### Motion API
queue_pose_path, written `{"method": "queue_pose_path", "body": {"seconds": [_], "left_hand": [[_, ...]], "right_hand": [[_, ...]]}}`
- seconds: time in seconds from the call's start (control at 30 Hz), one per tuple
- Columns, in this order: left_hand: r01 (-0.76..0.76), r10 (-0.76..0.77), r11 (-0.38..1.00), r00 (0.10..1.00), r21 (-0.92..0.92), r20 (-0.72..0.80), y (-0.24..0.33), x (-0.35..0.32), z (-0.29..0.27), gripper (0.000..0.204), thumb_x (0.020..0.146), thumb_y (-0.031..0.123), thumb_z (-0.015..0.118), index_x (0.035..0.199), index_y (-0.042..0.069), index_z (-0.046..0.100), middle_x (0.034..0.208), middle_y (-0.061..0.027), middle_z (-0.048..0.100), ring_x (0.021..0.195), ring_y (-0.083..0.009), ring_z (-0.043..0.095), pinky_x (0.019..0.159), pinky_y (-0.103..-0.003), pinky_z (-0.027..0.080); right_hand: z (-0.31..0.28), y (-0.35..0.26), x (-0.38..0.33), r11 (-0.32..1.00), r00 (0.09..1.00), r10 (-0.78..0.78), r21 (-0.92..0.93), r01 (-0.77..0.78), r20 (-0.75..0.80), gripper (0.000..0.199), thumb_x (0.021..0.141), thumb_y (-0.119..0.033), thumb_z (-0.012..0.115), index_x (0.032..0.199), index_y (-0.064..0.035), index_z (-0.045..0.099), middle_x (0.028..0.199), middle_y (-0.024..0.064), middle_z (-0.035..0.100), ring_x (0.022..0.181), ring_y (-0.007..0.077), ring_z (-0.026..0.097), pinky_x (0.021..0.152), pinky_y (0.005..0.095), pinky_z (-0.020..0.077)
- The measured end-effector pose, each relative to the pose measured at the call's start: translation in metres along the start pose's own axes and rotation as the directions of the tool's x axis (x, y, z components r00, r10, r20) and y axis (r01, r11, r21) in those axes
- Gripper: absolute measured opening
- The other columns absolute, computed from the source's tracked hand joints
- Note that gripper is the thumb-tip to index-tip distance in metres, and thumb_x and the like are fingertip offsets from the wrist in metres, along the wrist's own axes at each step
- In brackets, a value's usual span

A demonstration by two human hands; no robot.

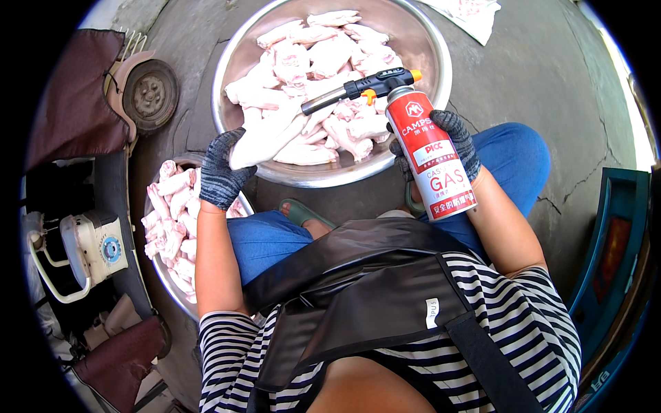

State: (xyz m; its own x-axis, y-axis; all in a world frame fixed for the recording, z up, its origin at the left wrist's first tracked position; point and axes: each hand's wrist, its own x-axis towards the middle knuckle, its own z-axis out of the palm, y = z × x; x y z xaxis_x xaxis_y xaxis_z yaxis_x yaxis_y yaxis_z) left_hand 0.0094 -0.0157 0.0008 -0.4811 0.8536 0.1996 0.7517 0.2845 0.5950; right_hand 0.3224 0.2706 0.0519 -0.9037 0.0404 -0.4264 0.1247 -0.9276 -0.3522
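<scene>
My left hand (226, 171), in a grey-black knit glove, is closed on one end of a pale pig's trotter (270, 142) over the near-left rim of a wide steel basin (441, 82). My right hand (457, 143), gloved alike, is wrapped round the red-and-white gas canister of a blow torch (435, 162). The black torch head, with its orange knob and trigger, points left, and its nozzle tip appears beside the held trotter. No flame can be made out. Many more pale trotters (330, 55) are heaped inside the basin.
A second steel basin (180, 304) of pinkish trotters stands by my left leg. Farther left are a wheel (148, 95) and dark red covers of a vehicle. At top right lies a white sack (475, 20); a teal-framed object (597, 234) stands at the right.
</scene>
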Motion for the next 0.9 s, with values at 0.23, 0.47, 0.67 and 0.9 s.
{"method": "queue_pose_path", "body": {"seconds": [0.23, 0.47, 0.67, 0.9], "left_hand": [[0.007, -0.007, 0.999, 1.0, -0.048, -0.004, -0.001, -0.001, 0.0, 0.07, 0.055, 0.001, 0.079, 0.12, 0.003, 0.051, 0.121, -0.0119, 0.057, 0.113, -0.0252, 0.054, 0.102, -0.035, 0.041], [-0.022, 0.02, 0.999, 0.999, -0.047, -0.026, -0.005, -0.002, 0.002, 0.066, 0.058, 0.009, 0.078, 0.119, 0.004, 0.052, 0.119, -0.0125, 0.06, 0.109, -0.0253, 0.058, 0.098, -0.034, 0.044], [-0.023, 0.023, 0.999, 1.0, -0.024, -0.013, -0.003, 0.0, 0.001, 0.067, 0.058, 0.011, 0.079, 0.12, 0.004, 0.052, 0.119, -0.0125, 0.059, 0.109, -0.0257, 0.058, 0.098, -0.034, 0.044], [0.018, -0.018, 1.0, 0.999, -0.021, 0.032, 0.0, 0.0, 0.0, 0.071, 0.057, 0.002, 0.078, 0.122, 0.003, 0.05, 0.123, -0.0123, 0.056, 0.113, -0.0251, 0.054, 0.103, -0.034, 0.041]], "right_hand": [[0.0, -0.002, 0.001, 1.0, 0.999, -0.013, 0.016, 0.014, -0.036, 0.076, 0.075, -0.043, 0.07, 0.124, 0.0084, 0.044, 0.101, 0.0307, 0.061, 0.082, 0.0383, 0.067, 0.072, 0.0454, 0.0581], [-0.002, -0.001, 0.001, 1.0, 1.0, -0.003, 0.03, 0.002, 0.004, 0.075, 0.076, -0.042, 0.069, 0.125, 0.0078, 0.044, 0.102, 0.0318, 0.061, 0.081, 0.0382, 0.067, 0.071, 0.0455, 0.0582], [0.001, -0.001, 0.001, 1.0, 1.0, -0.026, -0.012, 0.026, -0.005, 0.074, 0.075, -0.041, 0.07, 0.124, 0.0078, 0.044, 0.101, 0.0292, 0.062, 0.085, 0.037, 0.067, 0.071, 0.045, 0.0586], [0.018, 0.001, 0.002, 0.993, 0.991, -0.116, -0.031, 0.114, -0.06, 0.067, 0.073, -0.035, 0.073, 0.121, 0.0041, 0.047, 0.092, 0.0268, 0.064, 0.07, 0.0342, 0.068, 0.061, 0.041, 0.0601]]}}
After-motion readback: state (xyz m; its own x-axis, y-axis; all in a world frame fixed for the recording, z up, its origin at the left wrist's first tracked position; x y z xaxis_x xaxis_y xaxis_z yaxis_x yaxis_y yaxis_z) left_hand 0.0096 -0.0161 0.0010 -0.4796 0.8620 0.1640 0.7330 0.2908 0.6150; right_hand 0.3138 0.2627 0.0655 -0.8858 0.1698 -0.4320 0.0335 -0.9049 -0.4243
